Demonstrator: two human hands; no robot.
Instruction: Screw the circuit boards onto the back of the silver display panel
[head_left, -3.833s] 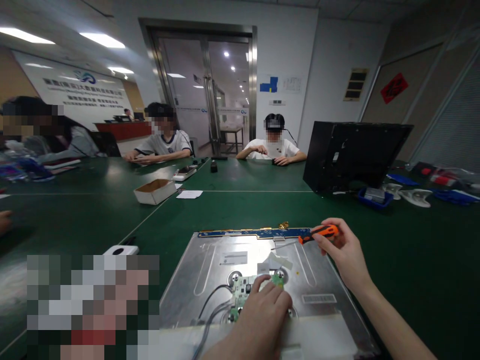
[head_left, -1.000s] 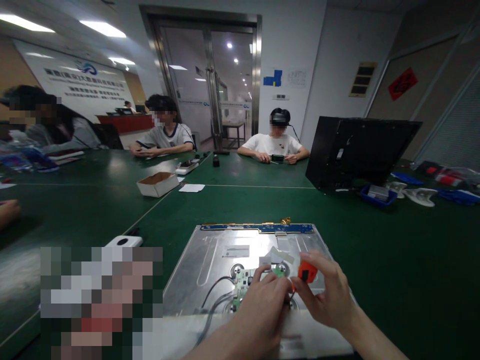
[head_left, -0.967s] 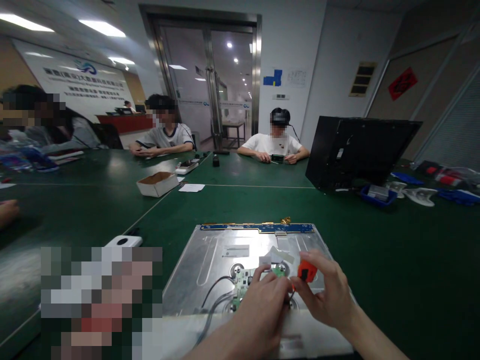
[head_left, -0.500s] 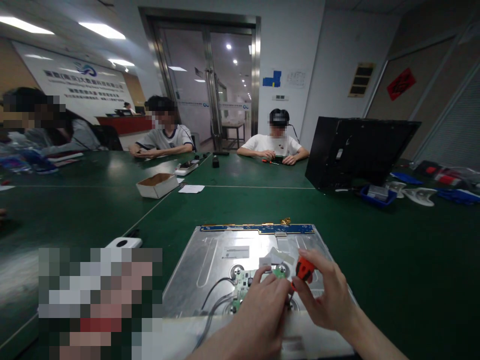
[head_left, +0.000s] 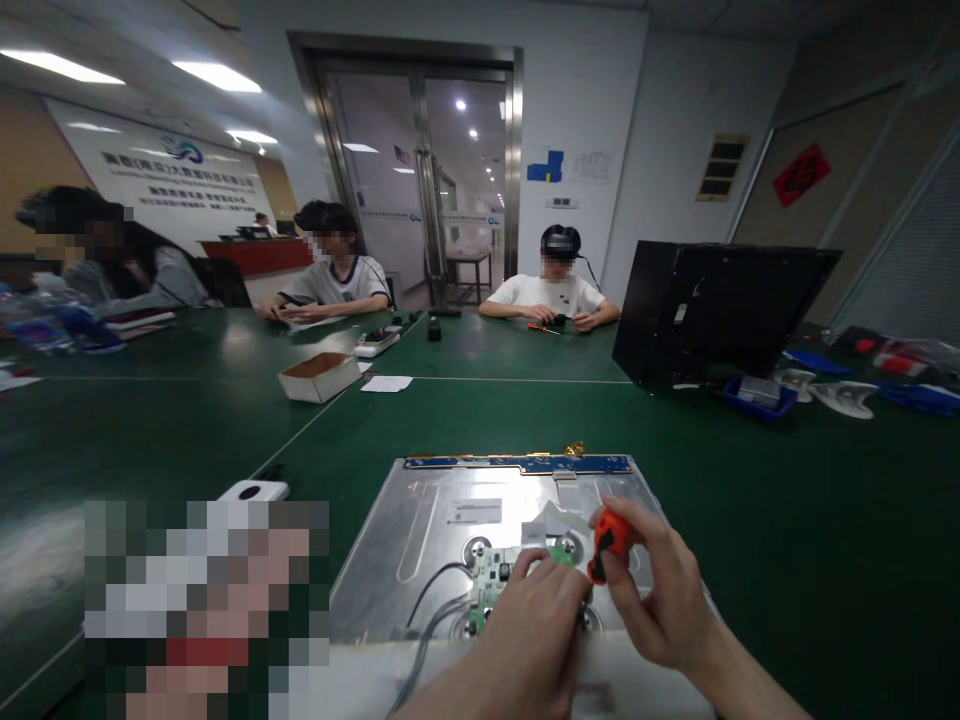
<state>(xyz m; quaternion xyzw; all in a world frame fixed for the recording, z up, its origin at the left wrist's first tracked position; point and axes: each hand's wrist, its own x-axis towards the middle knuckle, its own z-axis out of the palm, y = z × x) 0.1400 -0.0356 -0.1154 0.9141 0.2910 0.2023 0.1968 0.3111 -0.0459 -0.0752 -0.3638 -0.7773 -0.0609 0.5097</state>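
An orange-and-black screwdriver (head_left: 613, 532) is in my right hand (head_left: 664, 595), its handle pinched between thumb and fingers and tilted over the circuit board. My left hand (head_left: 536, 620) lies low on the green circuit board (head_left: 491, 572) with its fingers curled. Its fingertips, close to the screwdriver's lower end, are hidden, and so is the driver's tip. Under both hands is a flat silver metal panel (head_left: 405, 530), with a narrow blue circuit strip (head_left: 517, 464) along its far edge. Grey cables (head_left: 426, 640) run from the green board toward me.
A large black monitor housing (head_left: 720, 310) stands at the right, beside a blue tray (head_left: 759, 398) of parts. An open cardboard box (head_left: 319, 378) and a white paper (head_left: 386, 384) lie farther left. Several people sit across the green table (head_left: 487, 415). A pixelated patch covers the lower left.
The screwdriver handle has turned a little in my right hand, and the thumb now lies across it. My left hand stays over the board. The whole view has shifted slightly.
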